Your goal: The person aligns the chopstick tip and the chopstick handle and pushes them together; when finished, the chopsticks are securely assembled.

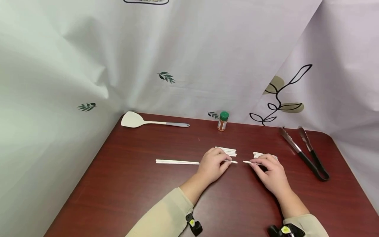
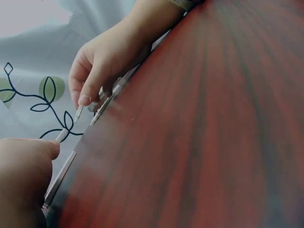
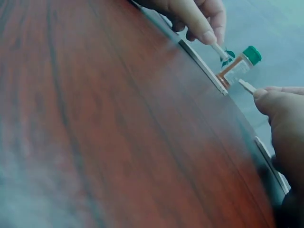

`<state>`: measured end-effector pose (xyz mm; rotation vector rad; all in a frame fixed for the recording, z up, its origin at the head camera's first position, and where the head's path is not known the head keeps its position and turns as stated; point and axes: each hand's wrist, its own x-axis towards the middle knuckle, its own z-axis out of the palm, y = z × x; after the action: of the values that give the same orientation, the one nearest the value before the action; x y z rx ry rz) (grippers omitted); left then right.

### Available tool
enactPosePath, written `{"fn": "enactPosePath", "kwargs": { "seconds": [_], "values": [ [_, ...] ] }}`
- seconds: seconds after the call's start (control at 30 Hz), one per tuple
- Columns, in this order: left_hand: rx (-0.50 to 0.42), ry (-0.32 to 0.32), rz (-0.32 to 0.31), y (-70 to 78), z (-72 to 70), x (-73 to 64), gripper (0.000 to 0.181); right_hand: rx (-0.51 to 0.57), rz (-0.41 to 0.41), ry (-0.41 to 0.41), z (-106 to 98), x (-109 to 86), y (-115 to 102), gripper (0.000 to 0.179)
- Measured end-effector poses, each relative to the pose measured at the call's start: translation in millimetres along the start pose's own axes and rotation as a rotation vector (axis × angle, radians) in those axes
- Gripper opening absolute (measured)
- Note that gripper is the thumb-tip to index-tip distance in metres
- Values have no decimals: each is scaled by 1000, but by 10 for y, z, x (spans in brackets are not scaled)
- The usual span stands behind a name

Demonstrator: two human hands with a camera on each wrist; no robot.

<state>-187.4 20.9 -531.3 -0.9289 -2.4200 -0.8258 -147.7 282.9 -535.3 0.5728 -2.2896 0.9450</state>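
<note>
In the head view my left hand (image 1: 211, 166) pinches a short thin white stick (image 1: 234, 162) between thumb and fingers. Facing it across a small gap, my right hand (image 1: 272, 176) pinches another short white stick (image 1: 246, 162). The two stick ends point at each other without touching, also in the right wrist view, where the left hand's stick (image 3: 219, 51) and right hand's stick (image 3: 247, 86) show. Just behind the left hand lies a row of several white sticks (image 1: 229, 151); a similar row (image 1: 257, 154) is partly hidden behind the right hand.
Left of the hands, long white sticks (image 1: 177, 162) lie side by side on the dark red table (image 1: 118, 191). A spatula (image 1: 133, 120), a green-capped spice jar (image 1: 223, 121) and black-handled tongs (image 1: 308, 159) lie or stand farther back. A patterned white cloth (image 1: 207, 49) hangs behind.
</note>
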Motion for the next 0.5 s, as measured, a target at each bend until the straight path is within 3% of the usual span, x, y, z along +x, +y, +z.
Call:
{"fn": "enactPosePath", "kwargs": {
  "seconds": [0.27, 0.5],
  "values": [
    [176, 54, -110, -2, 79, 99, 4, -74, -39, 15, -105, 18, 192, 21],
    [214, 14, -116, 5, 123, 170, 4, -86, -38, 21, -187, 17, 273, 24]
  ]
}}
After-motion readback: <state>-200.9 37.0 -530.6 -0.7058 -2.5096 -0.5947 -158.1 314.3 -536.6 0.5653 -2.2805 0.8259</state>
